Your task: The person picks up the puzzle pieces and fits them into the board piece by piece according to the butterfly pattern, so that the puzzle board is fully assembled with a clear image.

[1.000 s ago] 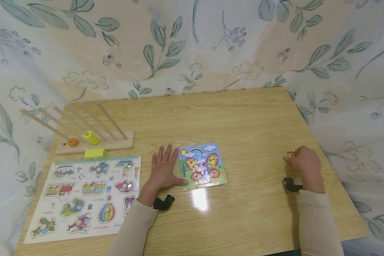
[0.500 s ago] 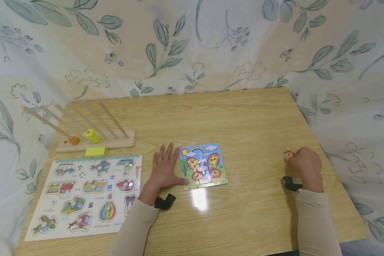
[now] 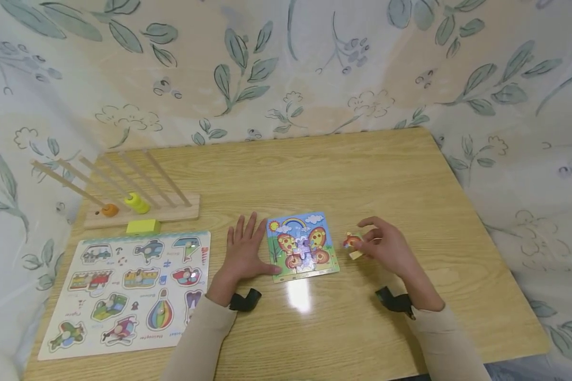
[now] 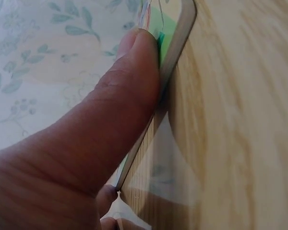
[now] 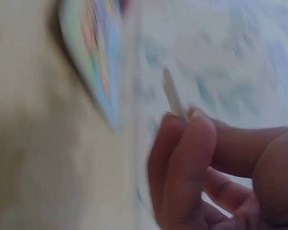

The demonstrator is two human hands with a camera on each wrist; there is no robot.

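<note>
A butterfly jigsaw puzzle board (image 3: 293, 225) lies flat on the table in the head view. My left hand (image 3: 242, 253) is spread flat on the table along the board's left side, its thumb resting on the lower left corner. The left wrist view shows that thumb (image 4: 129, 86) over the board's edge. To the right of the board, my right hand (image 3: 386, 244) pinches a small jigsaw puzzle piece (image 3: 351, 241) with orange and yellow print, above the table. In the right wrist view the piece (image 5: 173, 93) appears edge-on and blurred between thumb and fingertips.
On the left lies a white vehicle peg puzzle board (image 3: 133, 296) with several pieces in it. Behind it stands a wooden bead rack (image 3: 186, 211) with slanting rods and a few orange and yellow beads. A yellow block (image 3: 143, 227) sits between them. A patterned cloth (image 3: 286, 69) hangs behind the table.
My right hand has moved left from the table's right side to beside the butterfly board, bringing the jigsaw puzzle piece with it. My left hand has stayed in place.
</note>
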